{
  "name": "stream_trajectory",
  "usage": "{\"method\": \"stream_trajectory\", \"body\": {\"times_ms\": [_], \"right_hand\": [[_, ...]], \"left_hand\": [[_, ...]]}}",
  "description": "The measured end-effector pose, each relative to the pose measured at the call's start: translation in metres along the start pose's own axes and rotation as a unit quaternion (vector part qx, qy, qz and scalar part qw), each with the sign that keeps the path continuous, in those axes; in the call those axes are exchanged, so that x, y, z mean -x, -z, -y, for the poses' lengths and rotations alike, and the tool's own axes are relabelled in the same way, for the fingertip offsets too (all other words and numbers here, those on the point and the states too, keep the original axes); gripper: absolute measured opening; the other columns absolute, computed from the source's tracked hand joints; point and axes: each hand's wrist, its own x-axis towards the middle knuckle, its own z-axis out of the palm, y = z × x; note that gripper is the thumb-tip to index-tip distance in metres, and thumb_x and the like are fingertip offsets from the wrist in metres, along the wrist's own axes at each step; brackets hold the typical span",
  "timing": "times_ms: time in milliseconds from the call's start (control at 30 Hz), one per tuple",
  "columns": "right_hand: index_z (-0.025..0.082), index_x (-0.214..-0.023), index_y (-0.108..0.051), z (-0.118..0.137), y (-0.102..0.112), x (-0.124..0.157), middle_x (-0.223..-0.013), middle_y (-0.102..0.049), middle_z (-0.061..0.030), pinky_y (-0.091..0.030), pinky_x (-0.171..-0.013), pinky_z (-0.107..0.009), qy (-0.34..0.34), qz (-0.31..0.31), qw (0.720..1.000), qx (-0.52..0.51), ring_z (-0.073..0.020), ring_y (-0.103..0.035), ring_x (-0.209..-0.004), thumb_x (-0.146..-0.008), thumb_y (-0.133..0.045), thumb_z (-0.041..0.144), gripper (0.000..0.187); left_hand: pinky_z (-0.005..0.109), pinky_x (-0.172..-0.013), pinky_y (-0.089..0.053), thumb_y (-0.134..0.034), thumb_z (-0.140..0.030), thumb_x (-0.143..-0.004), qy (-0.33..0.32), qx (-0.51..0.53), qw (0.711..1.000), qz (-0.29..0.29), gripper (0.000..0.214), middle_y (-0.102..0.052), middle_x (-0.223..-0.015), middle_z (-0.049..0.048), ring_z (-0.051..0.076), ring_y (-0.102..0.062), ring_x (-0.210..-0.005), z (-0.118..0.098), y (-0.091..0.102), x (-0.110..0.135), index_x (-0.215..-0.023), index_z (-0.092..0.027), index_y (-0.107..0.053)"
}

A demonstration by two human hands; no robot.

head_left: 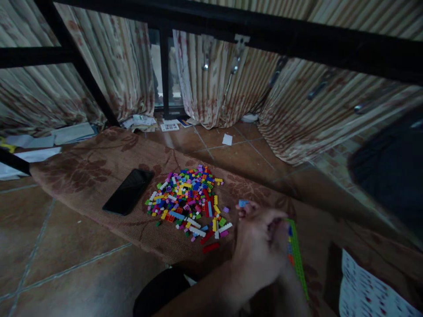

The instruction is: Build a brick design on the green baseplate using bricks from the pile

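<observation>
Lower centre, the left hand (261,246) pinches a light-blue brick (243,203) beside the green baseplate (297,259). The right hand (280,231) is mostly hidden, its grip unclear. Seating the brick looks to need the studs lined up.

Glossy plastic bricks (188,200); coarse woven cloth (99,167); glossy phone (128,191)

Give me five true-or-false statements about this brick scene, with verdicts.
1. The phone lies left of the brick pile. True.
2. The green baseplate rests on top of the pile. False: it is at the hands, right of the pile.
3. The left hand pinches a small blue brick. True.
4. The phone's screen is lit. False: it is dark.
5. The pile lies on bare floor tiles. False: it lies on the brown patterned mat.
</observation>
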Motion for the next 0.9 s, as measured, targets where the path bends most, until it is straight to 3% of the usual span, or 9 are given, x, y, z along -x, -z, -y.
{"method": "stream_trajectory", "body": {"times_ms": [67,167,300,367,567,800,900], "right_hand": [[0.025,-0.110,-0.070,0.007,0.017,-0.004,-0.081,-0.071,-0.0059,-0.054,-0.071,-0.035,-0.030,-0.001,0.999,-0.027,-0.0229,-0.067,-0.079,-0.092,-0.040,0.053,0.045],[0.021,-0.107,-0.071,0.016,0.044,-0.013,-0.085,-0.072,-0.0055,-0.052,-0.072,-0.033,-0.068,0.065,0.989,-0.111,-0.0200,-0.064,-0.077,-0.087,-0.057,0.049,0.038],[0.023,-0.101,-0.073,0.016,0.072,-0.012,-0.088,-0.072,-0.0024,-0.050,-0.072,-0.028,-0.063,0.092,0.981,-0.156,-0.0139,-0.059,-0.074,-0.082,-0.067,0.040,0.026],[0.023,-0.097,-0.074,0.012,0.078,-0.007,-0.084,-0.071,-0.0015,-0.049,-0.069,-0.027,-0.070,0.067,0.979,-0.180,-0.0128,-0.058,-0.071,-0.080,-0.071,0.037,0.023],[0.022,-0.091,-0.073,0.006,0.088,0.003,-0.079,-0.071,0.0002,-0.052,-0.067,-0.029,-0.130,-0.064,0.954,-0.264,-0.0128,-0.062,-0.066,-0.067,-0.081,0.035,0.028],[0.019,-0.088,-0.073,0.010,0.115,0.017,-0.078,-0.073,-0.0020,-0.055,-0.070,-0.032,-0.165,-0.114,0.953,-0.226,-0.0157,-0.066,-0.067,-0.061,-0.084,0.039,0.035],[0.018,-0.089,-0.073,0.003,0.132,0.023,-0.078,-0.073,-0.0036,-0.054,-0.066,-0.030,-0.158,-0.131,0.966,-0.156,-0.0165,-0.066,-0.069,-0.066,-0.079,0.044,0.035]], "left_hand": [[0.028,-0.079,-0.053,-0.052,-0.025,-0.090,0.021,0.003,0.999,-0.049,0.021,-0.071,-0.096,0.0063,0.017,-0.066,-0.088,0.003,0.004,-0.004,-0.105,-0.019,-0.066],[0.030,-0.081,-0.053,-0.057,-0.032,-0.089,0.064,-0.011,0.994,-0.087,0.027,-0.070,-0.103,0.0087,0.019,-0.066,-0.092,0.010,0.009,-0.010,-0.111,-0.018,-0.064],[0.027,-0.067,-0.053,-0.060,-0.032,-0.086,0.138,0.057,0.989,0.004,0.019,-0.070,-0.084,0.0054,0.015,-0.066,-0.070,0.018,0.002,-0.016,-0.093,-0.015,-0.068],[0.024,-0.063,-0.053,-0.063,-0.028,-0.083,0.182,0.132,0.974,0.025,0.015,-0.069,-0.077,0.0030,0.012,-0.064,-0.063,0.020,-0.007,-0.016,-0.087,-0.015,-0.068],[0.022,-0.065,-0.051,-0.075,-0.022,-0.069,0.253,0.275,0.928,-0.012,0.014,-0.068,-0.070,0.0009,0.010,-0.064,-0.065,0.021,-0.035,-0.013,-0.077,-0.013,-0.069],[0.022,-0.064,-0.051,-0.070,-0.021,-0.073,0.209,0.242,0.947,0.035,0.010,-0.069,-0.069,0.0010,0.008,-0.060,-0.060,0.027,-0.070,-0.005,-0.079,-0.013,-0.073],[0.023,-0.063,-0.051,-0.065,-0.022,-0.077,0.196,0.193,0.958,0.078,0.014,-0.070,-0.069,0.0019,0.011,-0.063,-0.063,0.029,-0.071,-0.006,-0.085,-0.015,-0.074]]}}
